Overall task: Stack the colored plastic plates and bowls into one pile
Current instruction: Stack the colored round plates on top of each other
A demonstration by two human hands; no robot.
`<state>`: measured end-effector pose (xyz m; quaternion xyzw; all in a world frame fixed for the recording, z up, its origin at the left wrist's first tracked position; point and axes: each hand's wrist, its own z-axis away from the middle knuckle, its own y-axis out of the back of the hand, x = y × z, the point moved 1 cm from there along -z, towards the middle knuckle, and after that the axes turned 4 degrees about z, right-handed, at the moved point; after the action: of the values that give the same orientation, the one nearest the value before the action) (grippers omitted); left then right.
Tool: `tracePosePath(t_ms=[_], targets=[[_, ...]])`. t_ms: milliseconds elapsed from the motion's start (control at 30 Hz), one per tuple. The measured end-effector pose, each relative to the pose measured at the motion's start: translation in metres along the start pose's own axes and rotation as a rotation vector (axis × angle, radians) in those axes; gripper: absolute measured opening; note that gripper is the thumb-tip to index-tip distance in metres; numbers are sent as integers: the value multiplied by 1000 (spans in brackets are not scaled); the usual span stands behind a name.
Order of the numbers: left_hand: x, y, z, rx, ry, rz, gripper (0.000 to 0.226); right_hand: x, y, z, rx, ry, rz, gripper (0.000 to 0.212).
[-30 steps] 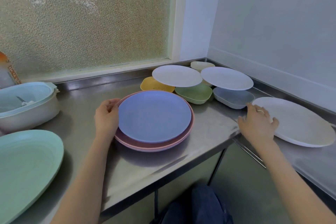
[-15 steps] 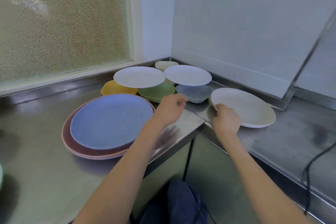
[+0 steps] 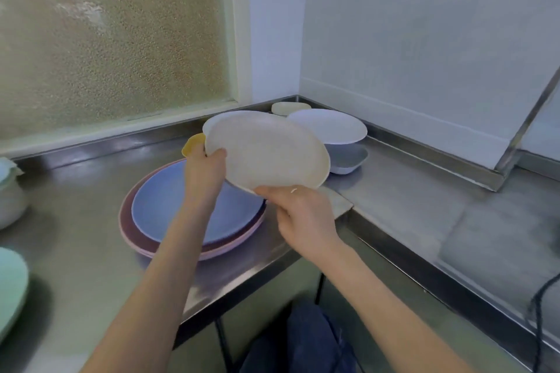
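Both hands are holding the cream plate [image 3: 272,154] by its rim, left hand [image 3: 206,169] and right hand [image 3: 303,212], tilted above the blue plate [image 3: 169,209] on the bench [image 3: 409,200]. It is looking light, stiff, perhaps slippery; gripping opposite edges seems safest.

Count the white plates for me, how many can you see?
3: a cream-white plate held up in both hands, one peeking out behind it, one resting on a grey bowl. More may be hidden.
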<state>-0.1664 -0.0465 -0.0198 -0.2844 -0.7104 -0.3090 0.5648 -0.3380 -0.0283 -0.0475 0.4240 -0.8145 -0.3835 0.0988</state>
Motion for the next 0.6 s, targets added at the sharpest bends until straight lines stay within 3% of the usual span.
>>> tracePosePath(t_ms=[100, 200, 467, 533, 600], targets=[[-13, 65, 9, 177, -89, -300, 14, -28, -18, -1, -37, 140, -43, 48], [-29, 101, 19, 271, -41, -431, 14, -46, -29, -4, -139, 217, -85, 47], [-62, 114, 20, 180, 31, -496, 30, -51, -35, -8, -477, 159, -128, 42], [-59, 112, 23, 169, 8, -489, 43, -45, -32, -10, -450, 15, -295, 33], [-57, 112, 26, 157, -22, -461, 60, -30, -33, -16, -237, -189, -442, 31]])
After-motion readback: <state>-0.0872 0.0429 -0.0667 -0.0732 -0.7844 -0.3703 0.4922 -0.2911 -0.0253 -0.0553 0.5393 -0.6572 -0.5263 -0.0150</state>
